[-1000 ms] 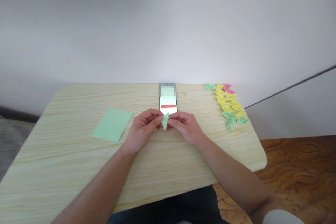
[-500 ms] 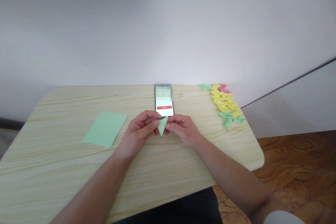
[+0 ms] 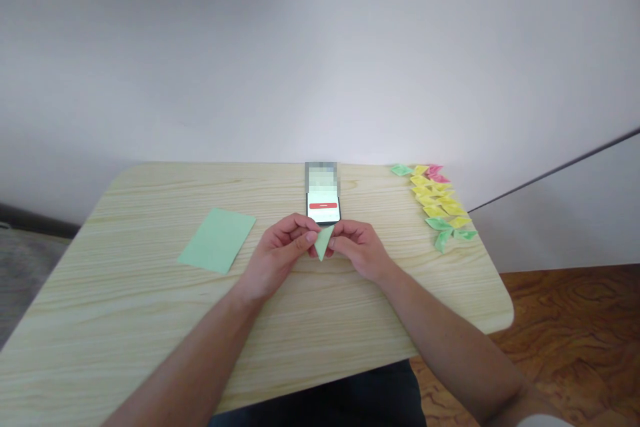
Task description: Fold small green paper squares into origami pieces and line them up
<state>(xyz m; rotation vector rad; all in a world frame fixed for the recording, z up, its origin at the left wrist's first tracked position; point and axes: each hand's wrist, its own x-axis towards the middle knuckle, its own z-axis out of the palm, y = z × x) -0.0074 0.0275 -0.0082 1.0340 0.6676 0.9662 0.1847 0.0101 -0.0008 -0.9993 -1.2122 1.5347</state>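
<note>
Between my two hands is a small folded piece of green paper (image 3: 324, 242), pointed at its lower end. My left hand (image 3: 283, 250) pinches its left side, thumb on the near face. On the other side, the thumb and fingers of my right hand (image 3: 361, 248) grip the right edge. Fingertips behind the paper are partly hidden. Just beyond the hands lies a phone (image 3: 323, 207) with a lit screen and a red bar. Flat to the left rests green paper (image 3: 219, 240), which may be a single sheet or a stack.
Folded yellow paper pieces (image 3: 434, 199) lie in rows near the table's right edge. Pink pieces (image 3: 438, 173) sit behind them, green ones (image 3: 442, 233) at both ends. The wooden table (image 3: 150, 320) meets a white wall (image 3: 320, 67) at the back.
The whole view has shifted, so the table and things appear farther right. Both hands still hold the folded paper, which looks slightly turned.
</note>
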